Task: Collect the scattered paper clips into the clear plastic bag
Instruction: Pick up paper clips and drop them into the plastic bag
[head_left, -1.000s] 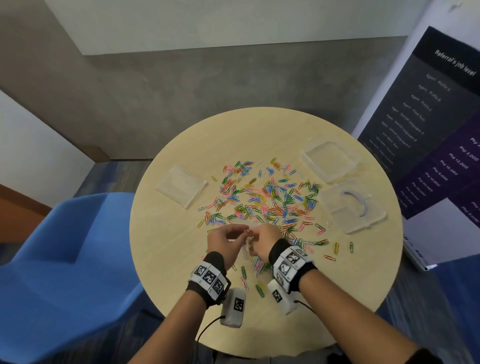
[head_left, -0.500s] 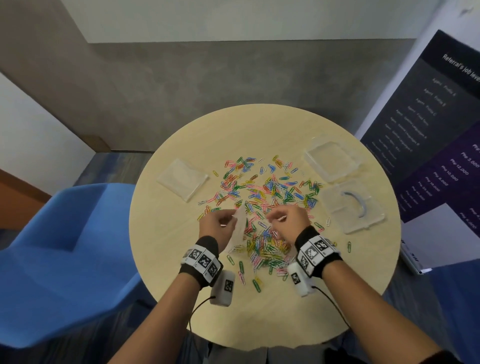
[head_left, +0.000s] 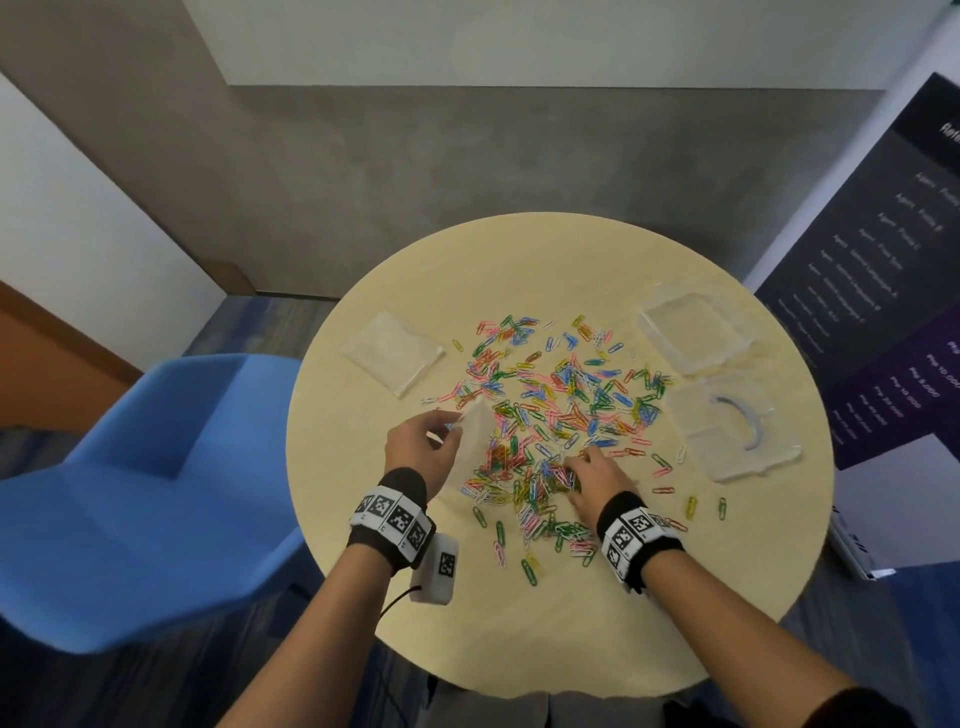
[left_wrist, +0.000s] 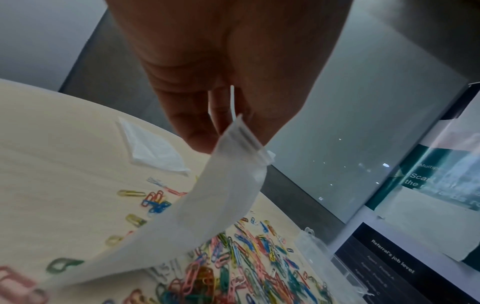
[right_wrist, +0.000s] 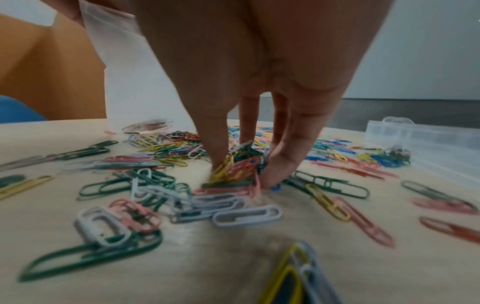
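Note:
Several coloured paper clips lie scattered over the middle of the round table. My left hand pinches the zip edge of a clear plastic bag, which hangs down to the table; the left wrist view shows the bag held by thumb and finger. My right hand is down in the clips just right of the bag. In the right wrist view its fingertips close round a small bunch of clips on the tabletop.
A second clear bag lies flat at the table's back left. Two clear plastic boxes sit at the right side. A blue chair stands left of the table, a dark poster to the right.
My left hand has lifted the bag's edge and held it upright. My right hand moved from near the bag out to the clips, then came down onto a bunch closer to me.

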